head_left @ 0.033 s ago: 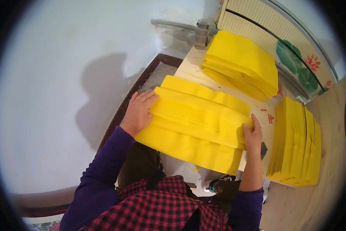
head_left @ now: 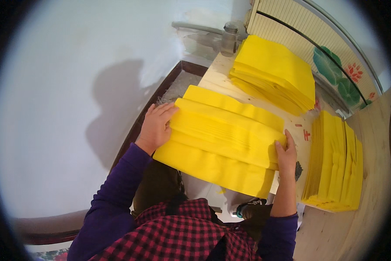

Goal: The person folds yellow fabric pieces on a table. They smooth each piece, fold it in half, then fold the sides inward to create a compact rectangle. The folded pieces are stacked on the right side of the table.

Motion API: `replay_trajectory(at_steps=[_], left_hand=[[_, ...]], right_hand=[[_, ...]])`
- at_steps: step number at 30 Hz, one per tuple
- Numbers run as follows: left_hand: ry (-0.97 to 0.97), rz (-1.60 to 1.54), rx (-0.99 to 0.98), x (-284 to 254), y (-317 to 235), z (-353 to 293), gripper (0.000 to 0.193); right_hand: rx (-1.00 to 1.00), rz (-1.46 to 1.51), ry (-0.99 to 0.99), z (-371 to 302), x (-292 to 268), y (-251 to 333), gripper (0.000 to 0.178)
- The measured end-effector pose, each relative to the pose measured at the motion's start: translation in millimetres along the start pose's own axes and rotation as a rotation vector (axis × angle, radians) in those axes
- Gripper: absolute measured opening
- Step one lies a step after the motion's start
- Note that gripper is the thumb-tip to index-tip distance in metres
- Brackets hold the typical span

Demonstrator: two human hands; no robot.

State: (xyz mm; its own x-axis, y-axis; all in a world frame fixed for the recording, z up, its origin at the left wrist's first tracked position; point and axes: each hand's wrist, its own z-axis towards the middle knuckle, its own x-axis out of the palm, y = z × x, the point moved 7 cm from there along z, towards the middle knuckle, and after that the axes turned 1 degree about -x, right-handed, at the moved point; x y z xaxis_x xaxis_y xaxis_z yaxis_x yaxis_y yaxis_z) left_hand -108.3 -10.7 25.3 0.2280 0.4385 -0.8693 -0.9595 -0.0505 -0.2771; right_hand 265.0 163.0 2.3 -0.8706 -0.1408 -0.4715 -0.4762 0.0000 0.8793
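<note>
A stack of folded yellow fabric pieces (head_left: 217, 135) lies in front of me, its layers stepped and its near flap hanging past the table's edge. My left hand (head_left: 157, 126) grips the stack's left end, fingers closed over the top edge and thumb against its side. At the opposite end my right hand (head_left: 286, 150) is closed on the edge, with the thumb on top and some fingers hidden. Beyond it sits a thick pile of folded yellow fabric (head_left: 273, 69). To the right, another yellow fabric bundle (head_left: 334, 163) stands with its folded layers side by side.
A pale wooden table (head_left: 215, 78) bears the piles. At its far corner is a clear glass jar (head_left: 229, 40). A ribbed panel with painted flowers (head_left: 334, 56) borders the far right. The white wall (head_left: 73, 87) stands close on my left. A small dark thing (head_left: 298, 170) lies near my right wrist.
</note>
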Motion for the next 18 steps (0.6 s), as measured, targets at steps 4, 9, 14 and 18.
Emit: replay_trajectory(at_steps=[4,9,14,18], left_hand=[[-0.173,-0.325,-0.068,-14,27,-10,0.053],[-0.168,-0.831,-0.395,3,53,-1,0.041],[-0.168,-1.078,-0.517,24,43,16,0.037],[-0.200,-0.748,-0.307,5,31,19,0.037]], right_hand=[[-0.011,-0.028,-0.016,1,3,1,0.054],[0.003,-0.011,-0.005,2,4,-2,0.055],[-0.014,0.062,0.001,4,6,-5,0.055],[-0.037,-0.039,-0.022,3,4,-5,0.055]])
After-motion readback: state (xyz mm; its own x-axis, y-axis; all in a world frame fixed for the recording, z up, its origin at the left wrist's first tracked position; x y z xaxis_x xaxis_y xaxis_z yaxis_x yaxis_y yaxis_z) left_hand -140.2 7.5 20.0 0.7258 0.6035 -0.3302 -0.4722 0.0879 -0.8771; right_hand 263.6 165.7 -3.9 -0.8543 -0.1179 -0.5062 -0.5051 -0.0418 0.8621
